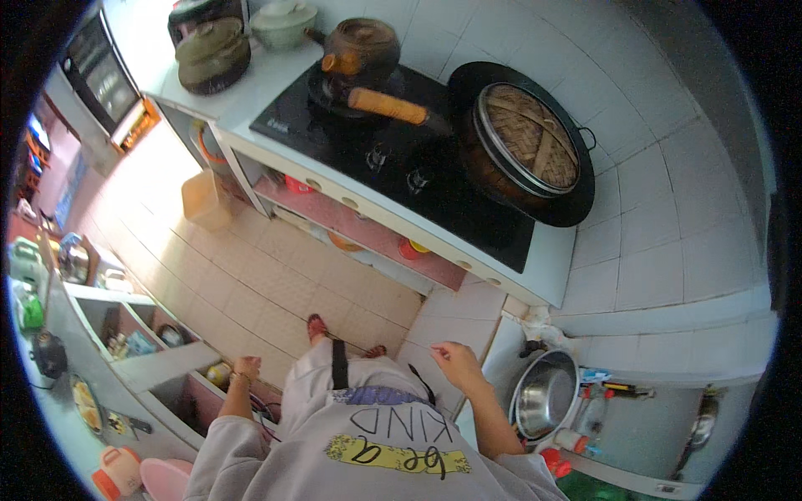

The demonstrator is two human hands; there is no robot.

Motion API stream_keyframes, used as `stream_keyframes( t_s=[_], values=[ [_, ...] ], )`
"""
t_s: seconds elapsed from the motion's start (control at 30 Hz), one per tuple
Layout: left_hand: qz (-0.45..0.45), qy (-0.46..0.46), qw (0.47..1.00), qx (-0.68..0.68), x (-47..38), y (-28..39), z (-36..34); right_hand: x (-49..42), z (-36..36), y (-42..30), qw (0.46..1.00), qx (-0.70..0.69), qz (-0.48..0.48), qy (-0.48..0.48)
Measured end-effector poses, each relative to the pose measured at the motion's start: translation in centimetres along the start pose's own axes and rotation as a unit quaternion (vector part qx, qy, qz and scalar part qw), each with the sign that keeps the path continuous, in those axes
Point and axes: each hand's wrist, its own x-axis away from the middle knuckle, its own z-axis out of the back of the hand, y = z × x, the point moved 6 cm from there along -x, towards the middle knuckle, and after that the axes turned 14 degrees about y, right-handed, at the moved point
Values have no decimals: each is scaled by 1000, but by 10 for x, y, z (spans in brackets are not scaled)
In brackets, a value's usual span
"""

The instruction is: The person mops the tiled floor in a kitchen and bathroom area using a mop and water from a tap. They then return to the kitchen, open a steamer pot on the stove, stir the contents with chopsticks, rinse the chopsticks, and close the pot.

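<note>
Beside the grey sweatshirt hangs my left hand (245, 365), near the low cabinet; its fingers are loosely bent and nothing shows in it. My right hand (455, 362) is at my right side, empty, with its fingers slightly curled and the thumb apart. Ahead is a black glass gas hob (388, 150). A brown clay pot (363, 47) sits on its left burner, and a wooden-handled tool (388, 106) lies in front of it. On the right, a black wok (579, 203) holds a steamer with a woven bamboo lid (529, 134). Neither hand touches these.
An olive lidded pot (214, 56) and a pale green lidded pot (283, 25) stand on the counter. A beige bin (205, 200) is on the tiled floor (269, 269). Metal basins (545, 394) are at right. A knife (139, 424) and a plate of food (86, 404) lie left.
</note>
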Motion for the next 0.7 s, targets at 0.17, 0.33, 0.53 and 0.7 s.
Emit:
stream_keyframes(
  t_s=[0.17, 0.33, 0.53, 0.7],
  values=[
    [-45, -21, 977, 208, 18, 25, -15, -33, -21, -42, 995, 86, 41, 7],
    [-42, -11, 974, 222, 67, 27, 8, -101, -25, -80, 970, 221, 97, 15],
    [171, 31, 957, 231, 105, -95, 6, -185, -30, -142, 961, 203, 189, 17],
    [336, 50, 891, 302, 148, -167, -14, -191, -60, -158, 960, 173, 215, -43]
  ],
)
